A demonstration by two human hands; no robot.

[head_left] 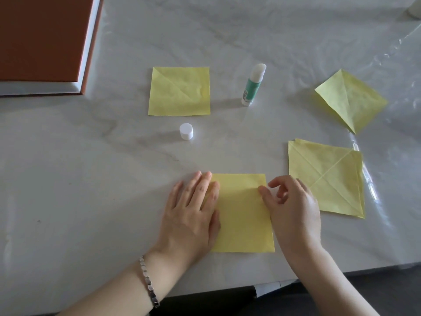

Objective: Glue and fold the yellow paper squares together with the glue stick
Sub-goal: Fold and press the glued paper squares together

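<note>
A yellow paper square (pixel 242 215) lies flat near the table's front edge. My left hand (pixel 193 213) rests flat on its left edge, fingers spread. My right hand (pixel 293 206) touches its right edge with a fingertip, fingers loosely curled, holding nothing. The glue stick (pixel 252 85) stands upright and uncapped farther back, white glue showing. Its white cap (pixel 186 131) stands apart, to the left and nearer me. Another yellow square (pixel 179 91) with a diagonal crease lies left of the glue stick.
A small stack of creased yellow squares (pixel 325 176) lies to the right of my right hand. A folded yellow piece (pixel 350 99) sits at the far right. A brown hardcover book (pixel 43 42) occupies the far left corner. The table's front edge (pixel 227 290) runs below my wrists.
</note>
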